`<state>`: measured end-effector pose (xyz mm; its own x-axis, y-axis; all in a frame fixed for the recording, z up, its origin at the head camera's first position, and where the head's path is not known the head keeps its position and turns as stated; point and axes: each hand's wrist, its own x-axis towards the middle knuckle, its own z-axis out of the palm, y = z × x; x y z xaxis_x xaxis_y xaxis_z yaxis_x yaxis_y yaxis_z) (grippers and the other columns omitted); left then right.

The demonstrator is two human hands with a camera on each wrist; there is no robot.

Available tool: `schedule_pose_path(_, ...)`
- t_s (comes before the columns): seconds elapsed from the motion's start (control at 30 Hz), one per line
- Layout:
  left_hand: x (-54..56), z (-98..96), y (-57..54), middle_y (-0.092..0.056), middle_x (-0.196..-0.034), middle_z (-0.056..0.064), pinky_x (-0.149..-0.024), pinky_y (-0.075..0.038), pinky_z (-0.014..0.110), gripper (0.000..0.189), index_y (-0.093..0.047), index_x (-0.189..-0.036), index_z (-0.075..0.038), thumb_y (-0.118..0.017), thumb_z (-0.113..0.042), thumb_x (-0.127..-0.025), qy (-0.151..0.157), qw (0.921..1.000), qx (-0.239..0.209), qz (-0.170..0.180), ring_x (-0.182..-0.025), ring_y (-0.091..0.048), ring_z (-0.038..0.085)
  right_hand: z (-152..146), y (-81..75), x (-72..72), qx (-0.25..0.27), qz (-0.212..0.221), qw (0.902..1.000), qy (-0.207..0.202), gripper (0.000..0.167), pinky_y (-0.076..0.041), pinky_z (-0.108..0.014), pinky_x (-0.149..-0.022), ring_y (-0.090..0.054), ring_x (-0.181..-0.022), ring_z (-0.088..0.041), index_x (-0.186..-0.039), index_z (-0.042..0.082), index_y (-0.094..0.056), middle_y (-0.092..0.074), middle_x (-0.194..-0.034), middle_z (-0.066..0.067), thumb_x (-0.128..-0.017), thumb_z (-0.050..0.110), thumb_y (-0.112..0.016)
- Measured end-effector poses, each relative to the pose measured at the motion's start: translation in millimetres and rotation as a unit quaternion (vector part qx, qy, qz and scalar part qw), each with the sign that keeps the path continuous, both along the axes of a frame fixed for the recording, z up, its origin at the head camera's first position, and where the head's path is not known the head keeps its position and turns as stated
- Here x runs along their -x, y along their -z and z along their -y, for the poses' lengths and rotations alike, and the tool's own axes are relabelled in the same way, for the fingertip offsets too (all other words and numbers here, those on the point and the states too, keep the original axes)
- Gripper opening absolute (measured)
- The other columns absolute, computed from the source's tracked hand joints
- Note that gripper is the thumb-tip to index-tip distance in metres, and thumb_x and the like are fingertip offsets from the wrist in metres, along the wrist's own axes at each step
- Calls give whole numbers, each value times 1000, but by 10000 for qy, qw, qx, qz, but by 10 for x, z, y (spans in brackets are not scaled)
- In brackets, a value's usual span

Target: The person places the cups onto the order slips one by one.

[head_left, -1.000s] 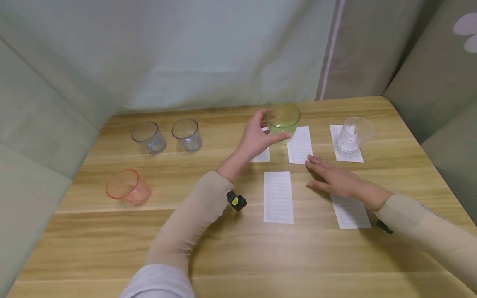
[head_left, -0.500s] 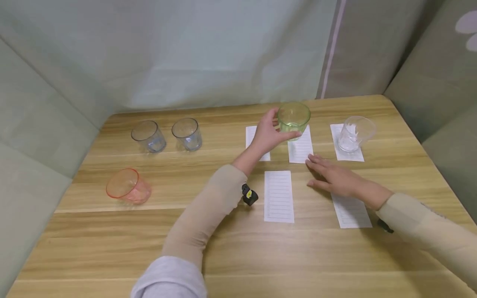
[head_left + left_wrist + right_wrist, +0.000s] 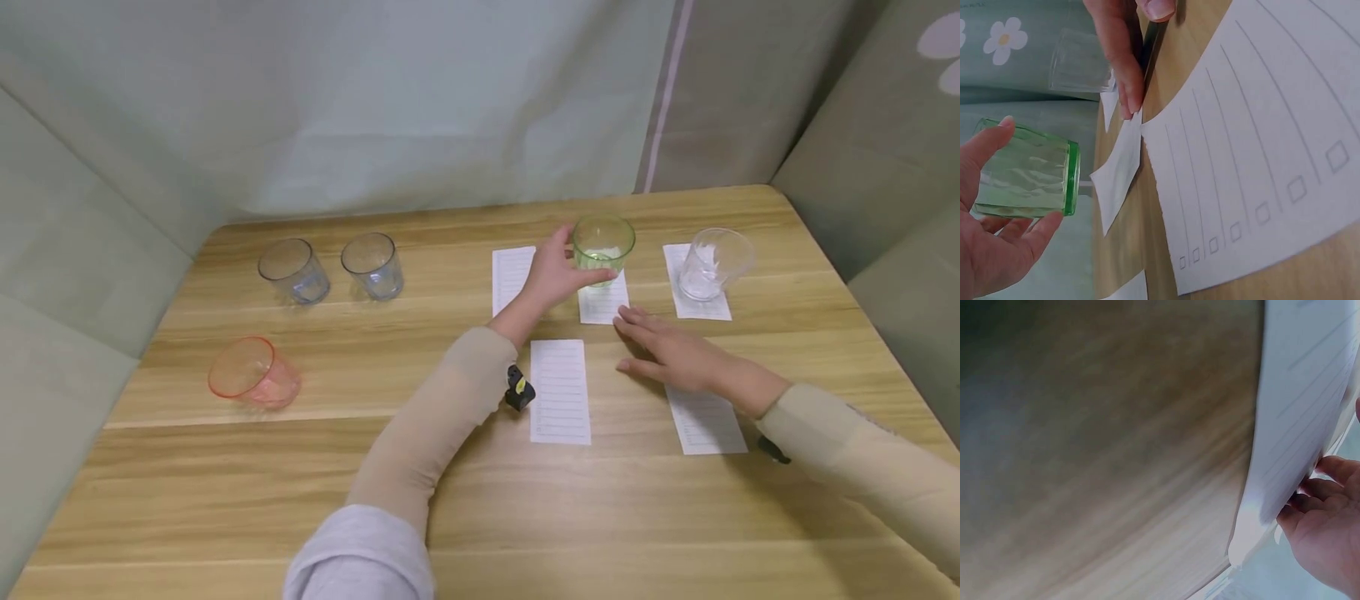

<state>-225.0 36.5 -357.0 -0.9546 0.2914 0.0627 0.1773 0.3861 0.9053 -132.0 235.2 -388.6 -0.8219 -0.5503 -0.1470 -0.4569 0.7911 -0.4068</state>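
My left hand (image 3: 558,271) grips a clear green cup (image 3: 603,262), thumb on the near side and fingers round the far left. The cup is upright over the far middle paper slip (image 3: 602,308). In the left wrist view, a narrow gap shows between the green cup's base (image 3: 1071,178) and the table. My right hand (image 3: 678,354) lies palm down with its fingers fairly straight, fingertips at that slip's near right corner. It partly covers the near right paper slip (image 3: 707,423). A clear colourless cup (image 3: 705,271) stands on the far right slip (image 3: 686,308).
Two bluish grey cups (image 3: 303,279) stand at the far left, with an orange-red cup (image 3: 270,379) nearer. Lined paper slips also lie at the far left of the group (image 3: 510,275) and near middle (image 3: 560,392). Curtain (image 3: 420,108) hangs behind the wooden table (image 3: 225,500).
My left hand has carried the green cup to the right and lowered it slightly over the far middle slip. The right hand has stayed in place.
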Motion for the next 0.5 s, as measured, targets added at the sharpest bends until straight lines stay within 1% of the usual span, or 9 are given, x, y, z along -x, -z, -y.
schedule_pose_path(0.27, 9, -125, 82, -54, -132, 10, -90, -50, 30, 80, -42, -139, -6, -83, -21, -72, -76, 10000, 32, 50, -114, -56, 27, -1, 27, 2, 8, -76, 10000, -37, 67, -21, -57, -113, -19, -141, -42, -145, -2, -32, -21, -154, -22, -95, 35, -56)
schedule_pose_path(0.5, 20, -183, 122, -53, -133, 12, -91, -49, 26, 83, -39, -140, -4, -84, -20, -72, -58, 9998, 168, 126, -115, -56, 26, 0, 4, 9, -34, -29, 10000, -40, 67, -21, -57, -113, -19, -141, -42, -145, -4, -32, -21, -154, -23, -95, 34, -57)
